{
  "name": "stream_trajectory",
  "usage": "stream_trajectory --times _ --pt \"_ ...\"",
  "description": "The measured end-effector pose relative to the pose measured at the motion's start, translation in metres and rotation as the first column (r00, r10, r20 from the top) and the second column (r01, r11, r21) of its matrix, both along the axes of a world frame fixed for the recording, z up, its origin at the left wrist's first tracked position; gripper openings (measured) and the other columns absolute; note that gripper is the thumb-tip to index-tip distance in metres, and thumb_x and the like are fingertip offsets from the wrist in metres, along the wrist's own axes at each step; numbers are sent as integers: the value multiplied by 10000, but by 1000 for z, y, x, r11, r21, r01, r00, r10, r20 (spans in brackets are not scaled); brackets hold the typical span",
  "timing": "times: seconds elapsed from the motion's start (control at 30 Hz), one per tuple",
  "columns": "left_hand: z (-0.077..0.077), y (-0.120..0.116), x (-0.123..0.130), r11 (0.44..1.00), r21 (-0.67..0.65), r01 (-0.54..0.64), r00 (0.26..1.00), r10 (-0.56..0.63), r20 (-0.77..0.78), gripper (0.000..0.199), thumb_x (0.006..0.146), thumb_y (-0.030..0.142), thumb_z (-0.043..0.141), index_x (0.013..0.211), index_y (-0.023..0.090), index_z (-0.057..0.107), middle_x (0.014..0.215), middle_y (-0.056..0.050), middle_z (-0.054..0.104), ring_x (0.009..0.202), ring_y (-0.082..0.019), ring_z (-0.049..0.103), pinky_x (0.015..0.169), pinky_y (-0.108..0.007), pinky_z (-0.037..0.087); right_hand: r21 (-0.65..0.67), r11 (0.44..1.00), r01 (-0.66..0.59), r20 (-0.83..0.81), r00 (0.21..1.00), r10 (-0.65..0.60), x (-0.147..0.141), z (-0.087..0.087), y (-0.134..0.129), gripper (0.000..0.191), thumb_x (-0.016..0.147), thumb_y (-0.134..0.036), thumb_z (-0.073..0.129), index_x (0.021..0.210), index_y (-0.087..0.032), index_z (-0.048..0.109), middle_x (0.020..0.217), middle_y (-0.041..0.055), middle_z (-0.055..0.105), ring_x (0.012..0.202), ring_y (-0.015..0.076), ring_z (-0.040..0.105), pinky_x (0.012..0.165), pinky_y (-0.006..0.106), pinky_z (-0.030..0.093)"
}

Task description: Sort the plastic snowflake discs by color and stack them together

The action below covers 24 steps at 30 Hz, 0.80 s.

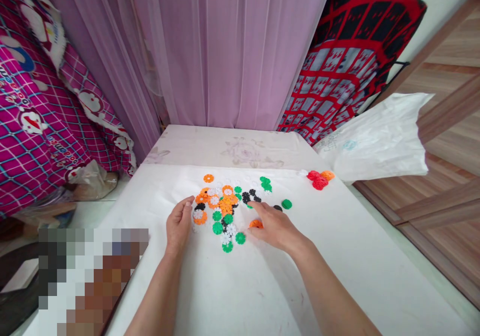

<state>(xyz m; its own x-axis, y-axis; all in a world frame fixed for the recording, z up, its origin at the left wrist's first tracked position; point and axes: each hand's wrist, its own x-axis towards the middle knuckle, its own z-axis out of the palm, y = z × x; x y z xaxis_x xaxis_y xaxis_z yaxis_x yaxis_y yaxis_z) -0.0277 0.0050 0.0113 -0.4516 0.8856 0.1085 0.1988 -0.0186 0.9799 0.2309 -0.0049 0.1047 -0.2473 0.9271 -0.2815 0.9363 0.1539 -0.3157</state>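
Note:
A loose pile of small notched plastic discs lies on the white table (232,296). There are orange discs (226,205), green discs (217,227), white discs (231,230) and black discs (246,197). At the pile's left edge rests my left hand (179,226), its fingers extended beside the discs and nothing visible in it. On the right, my right hand (273,224) reaches in with thumb and forefinger apart. An orange disc (256,223) lies between them, partly covered by the hand. The other fingers of my right hand are hidden underneath.
Red discs (319,180) with an orange one sit near the table's right edge. Beside them a white plastic bag (382,136) hangs over that edge. Single green disc (286,204) lies right of the pile. Purple curtain (232,51) closes off the back; a wooden cabinet (442,141) stands right.

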Motion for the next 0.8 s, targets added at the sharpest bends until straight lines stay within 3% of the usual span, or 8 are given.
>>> stream_trajectory --times 0.17,0.27,0.4,0.47,0.6,0.8 --pt "-4 1 0 999 11 -34 995 33 89 429 822 521 546 1028 181 707 1145 -97 713 1043 -241 657 987 -431 487 -23 999 39 21 999 -38 -2 -8 -14 741 752 -345 637 1448 -232 409 1363 101 543 1185 259 554 914 311 403" --pt "-4 1 0 999 19 -31 996 29 84 418 825 518 548 1023 187 710 1141 -93 714 1048 -242 655 990 -432 485 36 999 31 22 999 -32 -5 -10 -13 668 780 -335 622 1417 -229 450 1344 97 561 1201 252 532 937 316 395" --pt "-4 1 1 1000 20 -13 998 12 55 405 833 511 541 1019 193 711 1142 -88 714 1089 -245 641 1009 -431 472 186 982 41 11 999 -43 -17 -7 12 395 881 -296 523 1264 -225 586 1256 72 628 1170 231 537 949 325 390" --pt "-4 1 1 1000 13 -10 999 10 53 409 832 513 541 1016 190 711 1144 -90 714 1096 -247 640 1011 -431 471 196 981 13 25 1000 -18 -27 -9 32 330 883 -272 516 1192 -224 621 1197 61 661 1148 225 547 922 319 402" --pt "-3 1 0 1000 10 -2 998 1 57 419 829 524 540 1013 187 710 1138 -92 716 1083 -246 647 1002 -427 479 144 989 -38 62 998 30 -44 -23 63 308 822 -244 577 1125 -229 633 1134 50 685 1088 218 576 860 307 420" --pt "-4 2 0 1000 10 7 999 -7 32 414 835 527 530 1008 196 710 1120 -84 723 1066 -239 654 993 -413 485 126 991 -46 -20 999 48 -51 -37 78 389 739 -235 644 1124 -233 591 1144 27 667 1052 196 591 828 281 415"
